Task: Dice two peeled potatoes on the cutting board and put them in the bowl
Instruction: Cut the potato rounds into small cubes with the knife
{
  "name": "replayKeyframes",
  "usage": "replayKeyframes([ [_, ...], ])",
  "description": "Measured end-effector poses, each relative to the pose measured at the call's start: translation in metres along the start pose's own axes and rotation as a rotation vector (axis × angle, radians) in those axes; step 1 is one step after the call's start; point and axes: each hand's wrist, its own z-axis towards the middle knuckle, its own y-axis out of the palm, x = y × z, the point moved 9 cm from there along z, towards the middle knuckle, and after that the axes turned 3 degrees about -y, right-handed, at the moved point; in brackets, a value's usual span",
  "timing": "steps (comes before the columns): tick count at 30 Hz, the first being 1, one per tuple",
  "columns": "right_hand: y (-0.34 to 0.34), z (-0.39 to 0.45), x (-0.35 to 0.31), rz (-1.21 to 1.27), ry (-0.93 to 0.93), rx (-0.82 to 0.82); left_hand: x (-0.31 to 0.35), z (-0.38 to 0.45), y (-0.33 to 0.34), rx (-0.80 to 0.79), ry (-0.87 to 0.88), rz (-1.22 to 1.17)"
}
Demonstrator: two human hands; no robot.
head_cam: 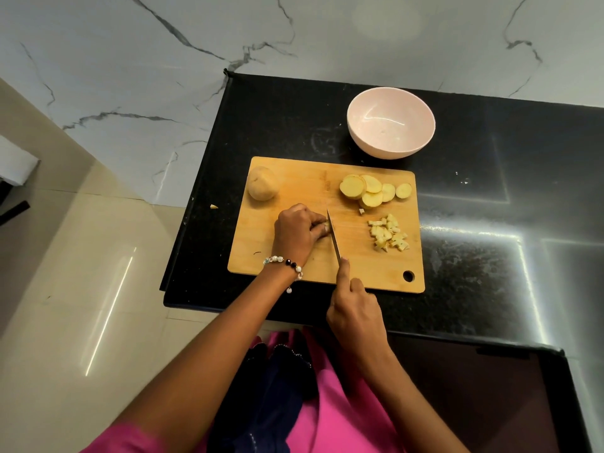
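Nearest the camera is the person's pink garment (343, 403) with a dark blue cloth (271, 393) over it, both forearms reaching forward above it. The right hand (354, 308) has its grip closed round the handle of a knife (334, 237), forefinger laid along the spine; the blade stands edge-down on the wooden cutting board (294, 263). The left hand (295, 233), a beaded bracelet (282, 263) at its wrist, has its grip curled down on a small potato piece (327, 227), touching the left side of the blade; most of that piece is hidden under the fingers. On the board's far left corner lies a whole potato (262, 183). At the far right lie overlapping round potato slices (372, 191), and just nearer than those a loose heap of diced potato (389, 232). The pale pink bowl (391, 121) stands on the black table (490, 191) beyond the board, apart from it, holding no potato. One stray scrap (214, 206) lies on the table left of the board.
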Motion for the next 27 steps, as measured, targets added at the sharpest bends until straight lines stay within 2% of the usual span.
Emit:
replayKeyframes([
  [9,-0.014,0.010,0.005,0.113,0.021,0.119,-0.005,0.001,0.000,-0.059,-0.050,0.030],
  [13,-0.009,0.015,0.001,0.131,0.016,0.063,-0.005,-0.001,-0.002,-0.045,-0.046,0.045],
  [21,-0.005,0.031,-0.016,-0.023,-0.007,0.008,-0.003,0.001,-0.002,-0.038,-0.016,0.028],
  [23,-0.002,0.021,-0.016,-0.069,0.000,-0.055,-0.002,-0.001,-0.002,-0.024,-0.006,0.034],
  [27,-0.001,-0.009,-0.008,-0.054,0.015,-0.001,-0.003,-0.003,-0.003,-0.005,-0.011,0.022],
])
